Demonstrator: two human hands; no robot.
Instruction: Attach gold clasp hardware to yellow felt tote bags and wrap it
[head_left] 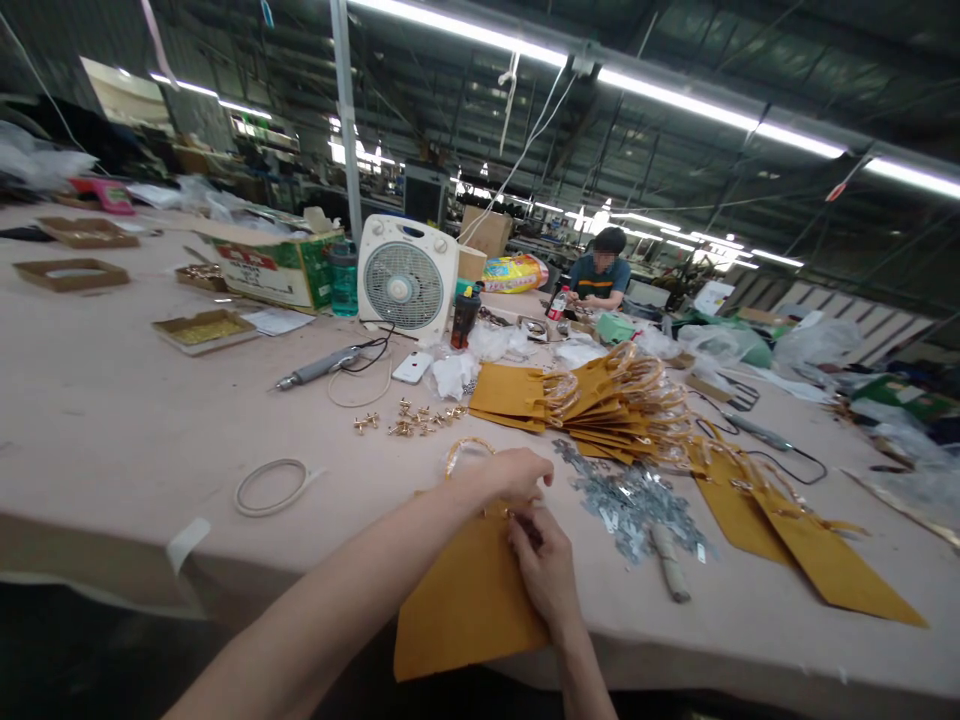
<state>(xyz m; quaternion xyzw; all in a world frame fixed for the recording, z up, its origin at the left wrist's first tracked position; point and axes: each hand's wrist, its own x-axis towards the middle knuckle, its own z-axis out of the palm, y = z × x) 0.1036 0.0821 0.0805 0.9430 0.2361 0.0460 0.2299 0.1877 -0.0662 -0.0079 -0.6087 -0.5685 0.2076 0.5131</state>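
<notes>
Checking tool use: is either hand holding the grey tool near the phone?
No, the tool lies on the table apart from the left hand and right hand.

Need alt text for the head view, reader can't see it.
A person's left hand and right hand work close together at the looped end of a yellow panel at a table's near edge. Beyond lie gold fittings and stacked panels, with metal tabs to the right; farther back, a fan and a co-worker.

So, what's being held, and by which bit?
The right hand holds the flat mustard-yellow panel near its top right corner; left hand: can't tell.
</notes>
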